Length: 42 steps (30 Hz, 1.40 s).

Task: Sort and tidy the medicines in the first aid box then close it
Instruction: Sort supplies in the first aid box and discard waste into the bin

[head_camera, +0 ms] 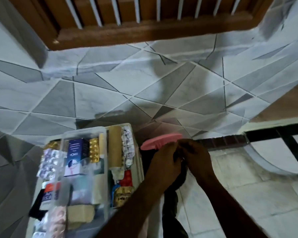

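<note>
Grey tiles (144, 93) surround our medicine box (86, 132); our left hand (163, 162) grips a pink piece (158, 141); whether our right hand (198, 155) grips anything, we cannot tell.

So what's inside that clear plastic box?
Medicines: silver blister strips, a gold blister pack, a blue-and-white carton and red tablets. A clear tray blurs what lies beneath, and the left forearm covers the near corner.

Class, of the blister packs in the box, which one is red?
The red blister pack in the right-hand compartment of the box, nearer the person than the crumpled silver strips; the others are silver or gold.
</note>
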Each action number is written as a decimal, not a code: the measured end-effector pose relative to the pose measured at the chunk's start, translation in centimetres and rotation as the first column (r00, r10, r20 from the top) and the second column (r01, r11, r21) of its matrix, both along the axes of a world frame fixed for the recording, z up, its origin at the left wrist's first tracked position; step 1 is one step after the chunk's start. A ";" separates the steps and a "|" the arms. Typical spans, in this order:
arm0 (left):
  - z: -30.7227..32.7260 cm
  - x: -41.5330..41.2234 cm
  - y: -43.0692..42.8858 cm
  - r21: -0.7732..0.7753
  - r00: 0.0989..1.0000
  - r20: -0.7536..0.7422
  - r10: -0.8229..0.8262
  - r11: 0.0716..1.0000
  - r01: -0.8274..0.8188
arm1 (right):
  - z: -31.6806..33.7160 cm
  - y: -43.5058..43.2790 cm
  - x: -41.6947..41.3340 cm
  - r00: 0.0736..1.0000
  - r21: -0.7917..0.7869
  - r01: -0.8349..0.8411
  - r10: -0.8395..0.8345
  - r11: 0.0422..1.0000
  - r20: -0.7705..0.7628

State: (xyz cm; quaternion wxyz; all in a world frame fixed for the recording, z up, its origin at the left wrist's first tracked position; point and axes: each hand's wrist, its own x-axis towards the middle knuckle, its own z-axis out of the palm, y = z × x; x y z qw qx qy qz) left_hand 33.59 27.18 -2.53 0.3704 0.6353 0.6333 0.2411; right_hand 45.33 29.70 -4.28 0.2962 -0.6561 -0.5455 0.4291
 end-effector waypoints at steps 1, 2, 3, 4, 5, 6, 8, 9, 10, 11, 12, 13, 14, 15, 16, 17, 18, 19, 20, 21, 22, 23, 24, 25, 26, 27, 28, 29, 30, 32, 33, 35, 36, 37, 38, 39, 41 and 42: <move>1.1 -1.1 -0.7 0.049 0.999 0.007 0.033 0.998 -0.033 | 1.6 -0.5 -1.1 0.999 0.035 -0.023 0.024 0.999 -0.022; 2.0 -2.2 -1.3 0.102 0.998 0.007 0.066 0.993 -0.066 | 2.9 -1.0 -2.0 0.998 0.064 -0.045 0.048 0.997 -0.043; 3.0 -3.3 -2.0 0.149 0.995 0.002 0.103 0.984 -0.102 | 4.2 -1.5 -3.1 0.995 0.093 -0.071 0.077 0.993 -0.063; 4.0 -4.5 -2.7 0.200 0.990 0.008 0.138 0.970 -0.137 | 5.3 -2.0 -4.3 0.991 0.118 -0.094 0.105 0.989 -0.084; 4.9 -5.7 -3.5 0.244 0.986 0.026 0.165 0.955 -0.166 | 6.3 -2.5 -5.3 0.986 0.142 -0.121 0.136 0.982 -0.100; 5.7 -7.2 -4.5 0.288 0.980 0.040 0.197 0.936 -0.200 | 6.9 -3.1 -6.6 0.979 0.158 -0.154 0.172 0.975 -0.107; 6.7 -9.8 -6.4 0.317 0.960 0.033 0.277 0.908 -0.273 | 7.6 -3.9 -8.7 0.964 0.175 -0.211 0.234 0.962 -0.123; 7.1 -11.2 -7.6 0.293 0.947 0.016 0.322 0.904 -0.312 | 7.8 -4.5 -10.0 0.954 0.181 -0.235 0.262 0.955 -0.145; 7.3 -12.5 -8.6 0.266 0.932 -0.004 0.362 0.899 -0.348 | 7.8 -5.0 -11.1 0.946 0.196 -0.256 0.287 0.947 -0.151; 7.3 -13.9 -9.8 0.242 0.914 -0.025 0.405 0.889 -0.388 | 8.0 -5.6 -12.4 0.939 0.220 -0.288 0.320 0.932 -0.125; 7.1 -15.0 -10.8 0.228 0.894 -0.039 0.446 0.875 -0.426 | 8.0 -6.1 -13.5 0.932 0.244 -0.323 0.351 0.915 -0.084; 6.9 -16.3 -12.0 0.209 0.869 -0.058 0.492 0.857 -0.472 | 7.9 -6.6 -14.7 0.921 0.257 -0.355 0.383 0.899 -0.067; 6.8 -17.3 -13.1 0.197 0.844 -0.070 0.531 0.837 -0.510 | 7.7 -7.1 -15.7 0.911 0.259 -0.378 0.407 0.889 -0.067; 6.8 -18.1 -14.2 0.178 0.821 -0.083 0.564 0.820 -0.545 | 7.5 -7.5 -16.6 0.901 0.258 -0.396 0.427 0.881 -0.076; 6.7 -19.0 -15.2 0.148 0.803 -0.095 0.589 0.806 -0.574 | 7.3 -7.9 -17.6 0.893 0.248 -0.418 0.446 0.874 -0.068; 6.7 -19.7 -16.1 0.098 0.791 -0.111 0.602 0.799 -0.594 | 7.1 -8.3 -18.4 0.884 0.230 -0.445 0.466 0.866 -0.046; 6.6 -20.2 -16.9 0.038 0.788 -0.128 0.602 0.797 -0.603 | 6.9 -8.6 -19.2 0.869 0.197 -0.486 0.494 0.852 0.006; 6.4 -20.6 -17.4 -0.016 0.789 -0.147 0.597 0.796 -0.605 | 6.7 -8.7 -19.8 0.846 0.159 -0.533 0.529 0.831 0.067; 6.2 -20.9 -17.8 -0.067 0.791 -0.169 0.588 0.794 -0.604 | 6.5 -8.8 -20.5 0.815 0.117 -0.577 0.563 0.808 0.133; 5.8 -21.1 -18.2 -0.111 0.793 -0.189 0.579 0.790 -0.603 | 6.2 -8.9 -21.2 0.782 0.078 -0.615 0.594 0.785 0.190; 5.3 -21.2 -18.2 -0.138 0.800 -0.199 0.565 0.793 -0.594 | 6.0 -9.0 -21.8 0.751 0.046 -0.642 0.616 0.765 0.239; 4.8 -21.2 -18.3 -0.159 0.810 -0.202 0.551 0.797 -0.582 | 5.7 -9.0 -22.4 0.722 0.014 -0.662 0.632 0.750 0.282; 4.4 -21.0 -18.2 -0.180 0.822 -0.204 0.531 0.805 -0.565 | 5.4 -9.1 -22.9 0.692 -0.018 -0.676 0.644 0.736 0.327; 3.9 -20.9 -18.0 -0.206 0.841 -0.197 0.504 0.817 -0.538 | 5.2 -9.2 -23.3 0.662 -0.045 -0.689 0.653 0.723 0.368; 3.4 -20.7 -17.9 -0.244 0.864 -0.199 0.463 0.830 -0.501 | 5.0 -9.3 -23.7 0.632 -0.060 -0.701 0.658 0.710 0.409; 3.1 -20.6 -17.8 -0.273 0.887 -0.203 0.414 0.846 -0.458 | 4.8 -9.4 -24.0 0.605 -0.065 -0.712 0.657 0.699 0.450; 2.5 -20.4 -17.6 -0.285 0.908 -0.217 0.359 0.866 -0.410 | 4.8 -9.5 -24.3 0.576 -0.063 -0.723 0.652 0.688 0.493; 1.8 -20.3 -17.4 -0.275 0.921 -0.247 0.301 0.890 -0.364 | 4.7 -9.5 -24.5 0.546 -0.063 -0.735 0.644 0.675 0.536; 1.0 -20.1 -17.2 -0.273 0.922 -0.311 0.229 0.908 -0.317 | 4.5 -9.4 -24.7 0.517 -0.057 -0.749 0.635 0.661 0.574; -1.3 -20.0 -16.8 -0.274 0.890 -0.444 0.106 0.929 -0.248 | 4.1 -9.2 -25.2 0.489 -0.050 -0.759 0.620 0.649 0.614; -2.3 -19.9 -16.7 -0.276 0.868 -0.488 0.087 0.929 -0.249 | 3.9 -9.1 -25.3 0.492 -0.048 -0.755 0.612 0.654 0.619; -4.3 -19.9 -16.6 -0.250 0.838 -0.535 0.106 0.927 -0.278 | 3.6 -9.0 -25.4 0.491 -0.031 -0.759 0.603 0.650 0.629; -4.7 -19.8 -16.7 -0.235 0.831 -0.545 0.111 0.931 -0.278 | 3.6 -9.0 -25.3 0.487 -0.012 -0.768 0.595 0.641 0.640; -4.9 -19.8 -16.7 -0.222 0.822 -0.557 0.113 0.934 -0.279 | 3.5 -9.0 -25.3 0.481 0.001 -0.774 0.587 0.633 0.651; -4.8 -19.7 -16.9 -0.217 0.811 -0.576 0.104 0.937 -0.275 | 3.6 -8.9 -25.2 0.481 0.014 -0.779 0.583 0.627 0.654; -3.9 -19.7 -17.0 -0.206 0.801 -0.591 0.098 0.941 -0.268 | 3.6 -8.8 -25.1 0.492 0.028 -0.780 0.586 0.625 0.644; -2.1 -19.6 -17.2 -0.208 0.823 -0.556 0.119 0.938 -0.276 | 3.5 -8.6 -24.9 0.547 0.061 -0.766 0.599 0.640 0.584; -0.9 -19.5 -17.4 -0.200 0.841 -0.522 0.144 0.937 -0.285 | 3.4 -8.5 -24.7 0.579 0.068 -0.753 0.611 0.654 0.540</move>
